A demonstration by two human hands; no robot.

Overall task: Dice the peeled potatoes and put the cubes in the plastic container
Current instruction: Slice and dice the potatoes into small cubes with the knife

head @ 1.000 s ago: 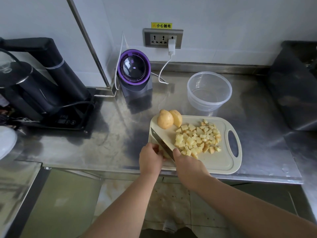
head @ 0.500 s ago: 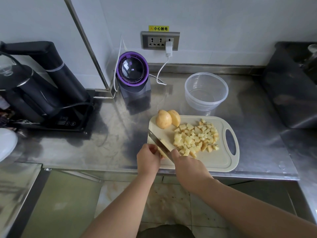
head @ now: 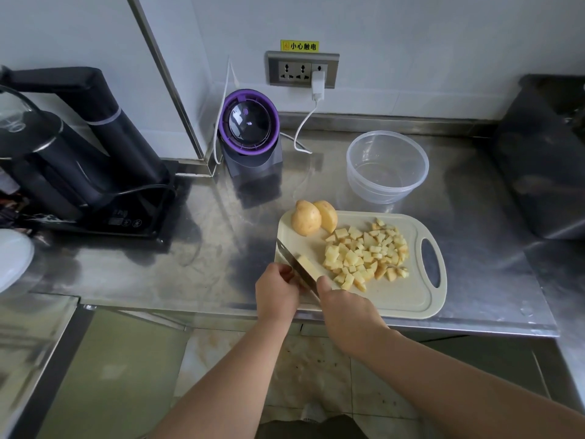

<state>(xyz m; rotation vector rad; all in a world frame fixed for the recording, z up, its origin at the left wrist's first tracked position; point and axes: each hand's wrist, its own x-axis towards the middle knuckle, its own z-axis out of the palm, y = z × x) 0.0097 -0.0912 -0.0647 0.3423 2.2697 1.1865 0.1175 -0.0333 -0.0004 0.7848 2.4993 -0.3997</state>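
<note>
Two holders in view. The cutting board (head: 395, 299), nearest the fingers, carries a pile of potato cubes (head: 364, 255) on its middle, spreading toward the handle slot at its right end. A whole potato (head: 305, 218) and a cut half (head: 327, 215) touch each other at its far left corner. A pale potato piece (head: 308, 266) lies at its near left corner. The plastic container (head: 380, 193) stands upright just beyond the board's far edge, lid off, with its clear bottom showing through the mouth. All cubes in view lie on the board.

Surroundings, outward from the board: the steel counter (head: 205, 248) is under it. A purple-ringed appliance (head: 250, 128) stands beyond its far left corner, with a wall socket (head: 302, 69) behind that holding a white plug (head: 317, 82). A black kettle unit (head: 79, 137) sits well to the board's left and a dark bin (head: 544, 160) well to its right. The path from cubes to container is open.

Hands, both at the board's near left corner:
- Left hand (head: 275, 293): fingers curled, knuckles up, tips pressed onto the potato piece against the left face of the blade. The part under the fingers is hidden.
- Right hand (head: 345, 312): fingers wrapped around the handle of the knife (head: 289, 258), handle hidden in the fist. The blade runs diagonally away to the left with its edge down in the piece.
- Both forearms come in from below the board's near edge, the right one at the flatter angle.
</note>
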